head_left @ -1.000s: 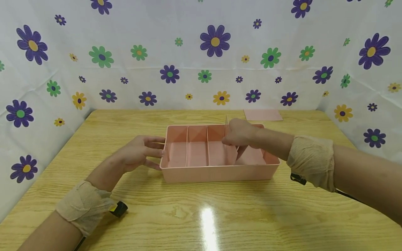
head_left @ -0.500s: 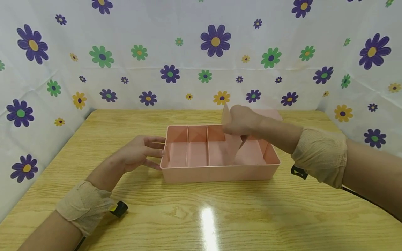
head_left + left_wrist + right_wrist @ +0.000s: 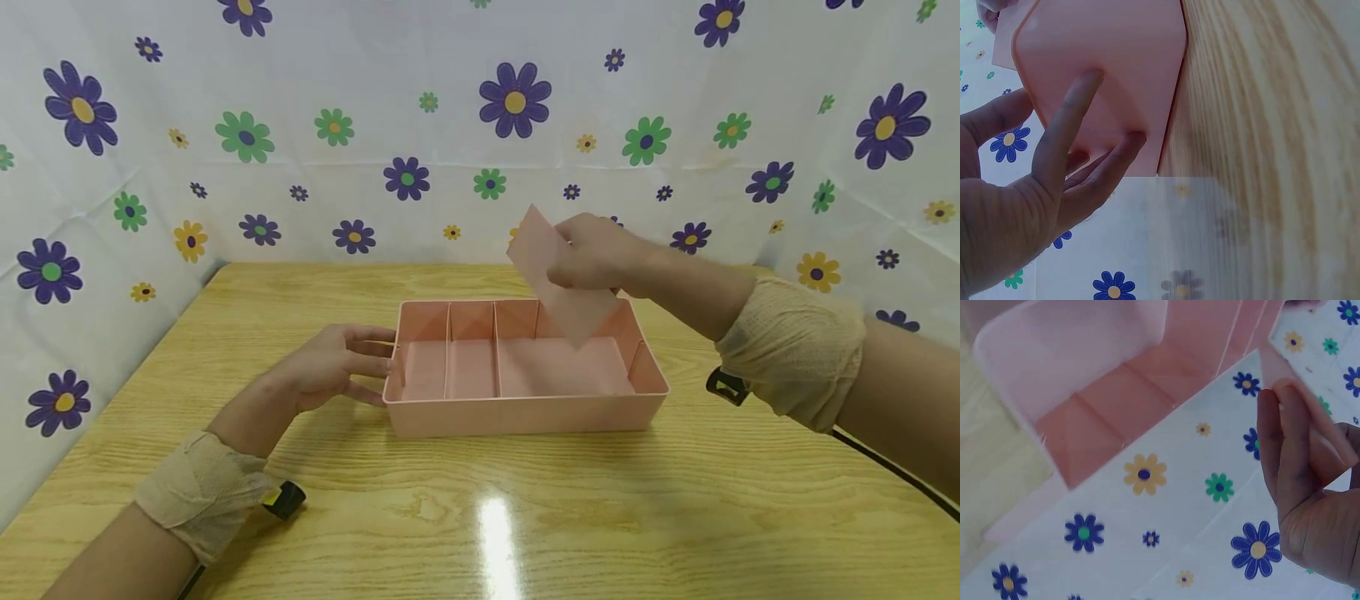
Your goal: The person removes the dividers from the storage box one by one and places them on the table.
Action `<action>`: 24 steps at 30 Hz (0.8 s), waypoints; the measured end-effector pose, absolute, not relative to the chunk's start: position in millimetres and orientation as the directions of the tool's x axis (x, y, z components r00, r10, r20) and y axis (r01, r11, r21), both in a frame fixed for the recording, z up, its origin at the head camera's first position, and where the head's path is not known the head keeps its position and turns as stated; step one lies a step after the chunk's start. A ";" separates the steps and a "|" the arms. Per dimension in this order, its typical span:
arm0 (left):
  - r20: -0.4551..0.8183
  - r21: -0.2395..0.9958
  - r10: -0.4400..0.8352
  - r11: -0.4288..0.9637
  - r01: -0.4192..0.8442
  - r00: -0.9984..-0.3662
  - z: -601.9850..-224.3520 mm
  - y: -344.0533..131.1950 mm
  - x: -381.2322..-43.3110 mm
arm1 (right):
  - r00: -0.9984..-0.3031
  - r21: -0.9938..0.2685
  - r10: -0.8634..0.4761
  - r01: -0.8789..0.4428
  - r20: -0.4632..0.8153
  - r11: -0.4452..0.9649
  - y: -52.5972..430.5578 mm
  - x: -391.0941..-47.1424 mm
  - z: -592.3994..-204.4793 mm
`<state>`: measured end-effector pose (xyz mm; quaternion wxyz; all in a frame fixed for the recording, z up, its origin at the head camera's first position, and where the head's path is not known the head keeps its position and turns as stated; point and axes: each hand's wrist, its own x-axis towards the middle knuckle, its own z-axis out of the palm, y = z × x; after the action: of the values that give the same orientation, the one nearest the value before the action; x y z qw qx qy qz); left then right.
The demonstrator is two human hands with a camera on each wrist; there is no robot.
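A pink plastic box [image 3: 525,415] stands on the wooden table, with two thin upright dividers [image 3: 497,350] in its left half. To their right is one wide compartment. My left hand [image 3: 322,367] rests its spread fingertips on the box's left end wall, as the left wrist view also shows with the end wall [image 3: 1129,37] under the fingers. My right hand [image 3: 596,254] pinches a flat pink divider panel [image 3: 543,258] between thumb and fingers, tilted above the box's right half. In the right wrist view this panel [image 3: 1329,434] runs between the fingers and thumb.
A white cloth [image 3: 322,75] printed with flowers hangs behind and beside the wooden table [image 3: 420,517]. In the right wrist view a loose pink panel [image 3: 1022,512] lies past the box; my right arm covers it in the head view. Small black cameras [image 3: 285,500] hang from both wrists.
My right hand has pulled the divider panel up out of the box's right part and tilted it. The box and my left hand have stayed in place.
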<state>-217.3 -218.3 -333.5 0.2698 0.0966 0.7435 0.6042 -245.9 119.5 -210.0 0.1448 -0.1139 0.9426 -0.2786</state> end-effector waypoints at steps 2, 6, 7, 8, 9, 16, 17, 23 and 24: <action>-0.286 0.950 0.470 0.253 -0.183 -0.835 -333.4 -218.4 -217.1 | -0.934 -0.483 -0.315 -0.201 -0.167 0.852 124.7 -250.1 -210.6; -0.286 0.949 0.472 0.259 -0.179 -0.834 -333.7 -218.7 -217.1 | -0.934 -0.313 -0.347 -0.307 -0.082 0.899 135.4 -259.2 -211.0; -0.284 0.950 0.473 0.259 -0.176 -0.834 -333.8 -218.8 -217.2 | -0.935 -0.290 -0.349 -0.316 -0.069 0.903 138.2 -261.7 -211.0; -0.282 0.950 0.475 0.259 -0.173 -0.834 -333.9 -218.8 -217.3 | -0.936 -0.274 -0.347 -0.319 -0.056 0.907 141.0 -263.9 -210.9; -0.279 0.951 0.476 0.258 -0.171 -0.834 -333.9 -219.0 -217.4 | -0.937 -0.253 -0.346 -0.325 -0.041 0.911 143.8 -266.3 -211.0; -0.273 0.952 0.480 0.260 -0.162 -0.834 -334.3 -219.7 -217.4 | -0.934 -0.094 -0.353 -0.357 0.060 0.929 168.7 -284.6 -219.2; -0.272 0.952 0.479 0.258 -0.162 -0.835 -334.5 -219.9 -217.3 | -0.935 -0.081 -0.349 -0.353 0.056 0.932 172.7 -287.0 -221.1; -0.271 0.953 0.476 0.256 -0.163 -0.837 -334.4 -219.3 -217.5 | -0.960 -0.038 -0.281 -0.281 0.006 0.959 197.0 -298.2 -230.6; -0.273 0.952 0.475 0.256 -0.166 -0.836 -334.4 -219.1 -217.7 | -0.962 -0.031 -0.273 -0.273 0.000 0.961 201.0 -299.6 -232.2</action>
<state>-217.7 -219.1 -334.4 0.2666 0.1037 0.7463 0.6010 -299.6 201.0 -232.2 0.0022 -0.1380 0.9903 -0.0154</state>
